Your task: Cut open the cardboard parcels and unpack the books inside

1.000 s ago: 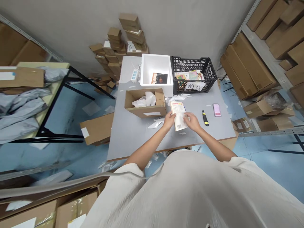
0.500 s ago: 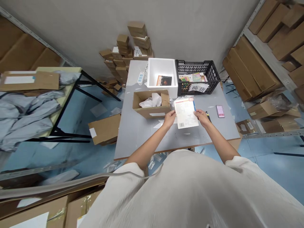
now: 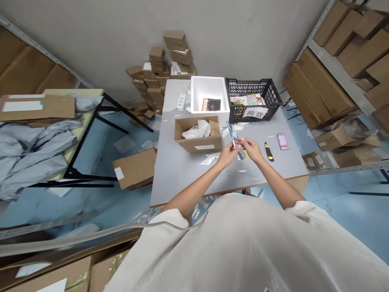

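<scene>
— What is seen around the grey table (image 3: pixel 182 170)?
— A plain grey wall (image 3: pixel 121 36) is seen behind it, blue floor (image 3: pixel 100 142) to its left, and metal shelving (image 3: pixel 340 61) stacked with cardboard boxes to its right.

A white sign (image 3: pixel 257 113) on the near wall of the black crate (image 3: pixel 271 91), at the far right of the table (image 3: pixel 182 170), reads "换货". Other print is too small to read.

Thin booklet (image 3: pixel 235 140), turned edge-on, blue-edged, upright, held above grey table
</scene>
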The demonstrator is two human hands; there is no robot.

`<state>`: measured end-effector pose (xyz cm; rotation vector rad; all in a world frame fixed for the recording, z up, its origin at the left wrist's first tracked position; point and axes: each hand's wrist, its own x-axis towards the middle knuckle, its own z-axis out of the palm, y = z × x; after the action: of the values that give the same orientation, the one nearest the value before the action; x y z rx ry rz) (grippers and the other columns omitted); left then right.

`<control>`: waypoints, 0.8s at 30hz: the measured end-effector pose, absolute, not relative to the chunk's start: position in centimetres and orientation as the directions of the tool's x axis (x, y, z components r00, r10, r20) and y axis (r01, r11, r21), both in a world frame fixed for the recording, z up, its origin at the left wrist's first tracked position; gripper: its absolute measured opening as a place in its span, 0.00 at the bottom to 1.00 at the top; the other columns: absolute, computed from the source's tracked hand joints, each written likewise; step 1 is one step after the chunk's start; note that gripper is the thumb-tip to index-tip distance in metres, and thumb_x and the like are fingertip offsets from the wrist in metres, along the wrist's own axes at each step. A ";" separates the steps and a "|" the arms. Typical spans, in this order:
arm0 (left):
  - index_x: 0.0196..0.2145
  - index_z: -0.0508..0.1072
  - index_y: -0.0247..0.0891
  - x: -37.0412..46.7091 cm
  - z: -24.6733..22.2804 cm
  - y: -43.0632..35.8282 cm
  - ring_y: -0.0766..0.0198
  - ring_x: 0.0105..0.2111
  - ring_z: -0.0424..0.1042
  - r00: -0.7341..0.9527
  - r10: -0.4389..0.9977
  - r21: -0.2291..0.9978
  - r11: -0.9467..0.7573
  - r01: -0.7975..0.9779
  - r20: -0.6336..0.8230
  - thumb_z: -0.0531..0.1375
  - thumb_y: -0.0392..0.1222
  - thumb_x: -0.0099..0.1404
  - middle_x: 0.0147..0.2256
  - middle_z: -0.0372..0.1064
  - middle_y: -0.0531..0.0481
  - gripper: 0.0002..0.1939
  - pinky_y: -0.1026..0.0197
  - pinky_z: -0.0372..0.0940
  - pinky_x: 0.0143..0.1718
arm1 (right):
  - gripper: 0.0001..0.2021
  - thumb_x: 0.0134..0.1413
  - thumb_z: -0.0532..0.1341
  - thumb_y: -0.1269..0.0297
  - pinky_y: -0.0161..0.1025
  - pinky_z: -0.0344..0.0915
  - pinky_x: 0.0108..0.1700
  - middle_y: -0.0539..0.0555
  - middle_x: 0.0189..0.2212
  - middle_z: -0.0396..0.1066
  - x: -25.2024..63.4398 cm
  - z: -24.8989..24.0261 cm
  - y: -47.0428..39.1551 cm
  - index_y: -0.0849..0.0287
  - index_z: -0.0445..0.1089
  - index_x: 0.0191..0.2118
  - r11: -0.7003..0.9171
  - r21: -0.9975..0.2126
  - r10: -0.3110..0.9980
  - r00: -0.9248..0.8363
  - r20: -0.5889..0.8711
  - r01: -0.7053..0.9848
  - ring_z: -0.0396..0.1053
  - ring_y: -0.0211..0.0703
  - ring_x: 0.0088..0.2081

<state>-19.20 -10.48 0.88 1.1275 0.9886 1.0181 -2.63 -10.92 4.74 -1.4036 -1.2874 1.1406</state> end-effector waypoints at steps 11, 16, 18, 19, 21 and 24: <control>0.47 0.80 0.40 -23.4 0.2 -9.3 0.48 0.50 0.84 0.095 0.972 0.902 0.237 -0.361 -0.217 0.75 0.53 0.59 0.50 0.86 0.42 0.23 0.45 0.78 0.57 | 0.33 0.53 0.75 0.46 0.60 0.74 0.67 0.66 0.66 0.78 -1.7 1.6 -12.0 0.56 0.79 0.62 -0.145 -0.918 0.981 0.175 -0.085 0.368 0.76 0.63 0.66; 0.50 0.80 0.41 -24.9 1.0 -7.4 0.49 0.53 0.84 0.074 0.980 0.915 0.201 -0.350 -0.186 0.74 0.55 0.60 0.52 0.86 0.42 0.24 0.45 0.77 0.59 | 0.26 0.53 0.76 0.44 0.47 0.80 0.46 0.59 0.45 0.86 -1.1 1.6 -11.6 0.55 0.81 0.52 -0.357 -0.922 0.934 0.026 -0.357 0.149 0.84 0.52 0.42; 0.51 0.80 0.41 -25.3 1.1 -6.8 0.48 0.54 0.84 0.077 0.981 0.923 0.196 -0.330 -0.181 0.74 0.56 0.61 0.53 0.86 0.42 0.25 0.46 0.77 0.59 | 0.25 0.50 0.78 0.43 0.43 0.77 0.39 0.56 0.40 0.85 -1.2 1.7 -10.9 0.55 0.81 0.46 -0.344 -0.935 0.939 -0.003 -0.345 0.083 0.82 0.48 0.36; 0.51 0.80 0.41 -25.4 1.2 -6.4 0.48 0.54 0.83 0.079 0.981 0.929 0.195 -0.313 -0.180 0.74 0.56 0.62 0.53 0.86 0.42 0.25 0.46 0.77 0.59 | 0.25 0.48 0.79 0.42 0.42 0.77 0.37 0.55 0.38 0.85 -1.3 1.8 -10.5 0.55 0.81 0.44 -0.329 -0.943 0.944 -0.003 -0.330 0.058 0.81 0.46 0.34; 0.51 0.80 0.41 -25.8 1.4 -5.7 0.47 0.54 0.83 0.078 0.981 0.943 0.195 -0.271 -0.180 0.75 0.58 0.62 0.53 0.86 0.42 0.26 0.46 0.78 0.58 | 0.27 0.45 0.80 0.40 0.42 0.76 0.37 0.53 0.34 0.83 -1.6 1.9 -9.5 0.54 0.79 0.43 -0.307 -0.952 0.952 -0.009 -0.307 0.020 0.80 0.45 0.33; 0.52 0.81 0.40 -26.7 1.9 -4.5 0.46 0.54 0.83 0.076 0.979 0.953 0.200 -0.229 -0.187 0.76 0.58 0.62 0.52 0.86 0.41 0.28 0.46 0.78 0.58 | 0.30 0.43 0.80 0.38 0.44 0.78 0.39 0.53 0.34 0.83 -2.2 1.9 -7.6 0.54 0.79 0.44 -0.289 -0.957 0.957 -0.038 -0.288 -0.020 0.79 0.45 0.32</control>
<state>-26.67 -4.55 1.92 0.9186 1.0829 1.1304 -2.16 -7.59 1.86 -1.3851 -1.0625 1.4600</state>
